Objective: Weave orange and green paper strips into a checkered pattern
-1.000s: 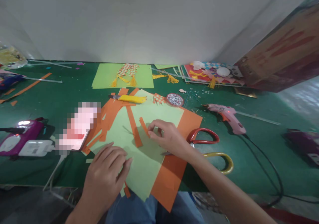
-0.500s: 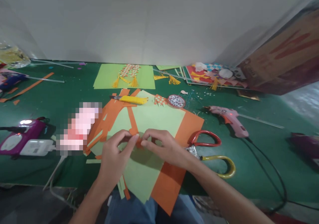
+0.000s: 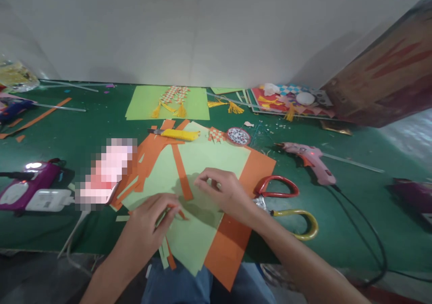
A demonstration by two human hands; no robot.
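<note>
Between the thumb and fingers of my left hand [image 3: 151, 218] is a small orange paper piece [image 3: 181, 213], its tip pointing down and right over the pale green paper sheet [image 3: 192, 241]. My right hand [image 3: 226, 193] hovers above the same sheet, fingers curled into a pinch; whatever they hold, if anything, is hidden. An orange paper strip [image 3: 182, 171] lies on the sheet between my two hands. Scissors [image 3: 278, 187] with one red and one yellow handle lie beside my right wrist, blades mostly covered. A yellow utility knife [image 3: 178, 134] rests across the papers' far edge.
A pink glue gun [image 3: 312, 160] lies on the right with its cable trailing down. Beyond the papers are a round dish of small bits [image 3: 238, 136] and a woven paper piece [image 3: 216, 135]. Orange scraps [image 3: 145, 160], a blurred-out phone [image 3: 108, 171] and a purple power socket [image 3: 29, 191] occupy the left.
My hands have come apart. The left has moved down and left with the orange paper piece, while the right stays near its place. More of the orange strip between them now shows.
</note>
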